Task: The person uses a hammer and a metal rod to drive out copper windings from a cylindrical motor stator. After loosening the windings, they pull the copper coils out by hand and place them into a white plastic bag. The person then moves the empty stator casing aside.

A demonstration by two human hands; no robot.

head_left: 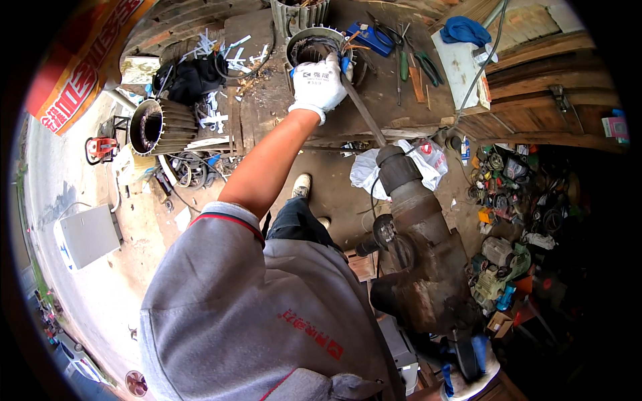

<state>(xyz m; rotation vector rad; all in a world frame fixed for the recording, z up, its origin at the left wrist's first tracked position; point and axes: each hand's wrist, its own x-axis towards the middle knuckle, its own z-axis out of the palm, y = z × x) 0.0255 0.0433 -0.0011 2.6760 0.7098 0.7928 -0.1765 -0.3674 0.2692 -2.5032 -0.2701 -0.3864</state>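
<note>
My left hand (317, 85), in a white work glove with blue patches, grips the near rim of a round motor housing (291, 50) on the wooden bench. Its fingertips are partly hidden inside the rim. Wire windings show within the housing. A long steel chisel bit (364, 110) ends beside this hand's thumb side. The bit runs back to a large, grimy demolition hammer (428, 240) slanting along my right side. At the lower right, my gloved right hand (478, 374) is closed round the rear handle of the hammer.
Pliers (429, 69), a green-handled screwdriver (404, 65) and a blue box (370, 39) lie right of the housing. A second finned motor housing (160, 127) stands left, near white strips (237, 60). A white plastic bag (371, 172) is below the bench edge. Piled parts (511, 194) fill the right side.
</note>
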